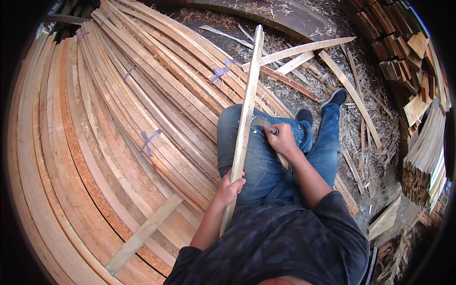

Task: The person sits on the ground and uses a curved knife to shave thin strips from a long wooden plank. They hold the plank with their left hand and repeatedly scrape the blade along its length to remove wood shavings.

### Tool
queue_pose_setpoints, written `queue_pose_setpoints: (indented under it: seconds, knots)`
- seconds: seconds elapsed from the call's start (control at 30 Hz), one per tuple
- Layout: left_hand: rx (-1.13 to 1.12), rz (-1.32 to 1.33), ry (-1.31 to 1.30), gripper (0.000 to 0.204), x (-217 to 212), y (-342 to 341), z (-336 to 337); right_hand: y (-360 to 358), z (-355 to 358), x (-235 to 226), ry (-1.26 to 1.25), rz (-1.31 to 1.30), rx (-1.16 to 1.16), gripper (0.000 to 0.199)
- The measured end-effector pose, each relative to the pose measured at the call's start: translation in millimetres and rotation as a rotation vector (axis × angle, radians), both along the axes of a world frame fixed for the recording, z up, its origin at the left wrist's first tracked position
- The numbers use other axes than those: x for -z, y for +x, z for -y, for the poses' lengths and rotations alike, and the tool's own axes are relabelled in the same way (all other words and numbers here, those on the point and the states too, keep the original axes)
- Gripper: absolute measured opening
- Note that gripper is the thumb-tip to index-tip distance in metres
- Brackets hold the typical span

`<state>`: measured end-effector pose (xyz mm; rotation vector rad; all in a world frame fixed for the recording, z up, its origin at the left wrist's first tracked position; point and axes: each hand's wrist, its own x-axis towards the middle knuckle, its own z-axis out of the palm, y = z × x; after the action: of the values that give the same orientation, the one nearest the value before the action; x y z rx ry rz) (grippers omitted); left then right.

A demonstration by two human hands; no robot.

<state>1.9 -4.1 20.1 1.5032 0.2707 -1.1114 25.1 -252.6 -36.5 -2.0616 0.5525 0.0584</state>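
Observation:
A long pale wooden strip (248, 109) slants up across my left thigh. My left hand (230, 189) is closed around its lower part, thumb lying over the wood. In my right hand (283, 139) is the short handle of a curved-bladed knife (259, 121). Its metal blade points left, and the tip is at the strip's right edge; whether it touches or cuts in, I cannot tell. My legs in blue jeans (251, 152) stretch forward beneath the work.
Stacked wooden strips (109, 133), some tied with purple ribbon (150, 141), fill the left side. A short crosspiece (145, 232) lies over them. Shavings (327, 128) and loose offcuts (351, 90) cover the ground on the right. Piled timber (422, 156) stands at the far right.

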Motion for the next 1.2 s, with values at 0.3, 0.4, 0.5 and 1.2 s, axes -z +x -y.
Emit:
queue_pose_setpoints:
  seconds: [0.3, 0.4, 0.5, 1.2]
  knots:
    - [0.124, 0.174, 0.142, 0.024, 4, -6, 1, 43, 31, -55, -0.408, -0.004, -0.227, 0.022]
    - [0.146, 0.287, 0.195, 0.027, 7, -11, 3, 51, 38, -42, -0.51, -0.005, -0.274, 0.022]
    - [0.148, 0.254, 0.232, 0.029, 2, -12, 7, 74, 70, -28, -0.583, -0.028, -0.159, 0.021]
    - [0.157, 0.323, 0.297, 0.029, -3, -8, 11, 96, 50, -48, -0.654, 0.109, -0.427, 0.021]
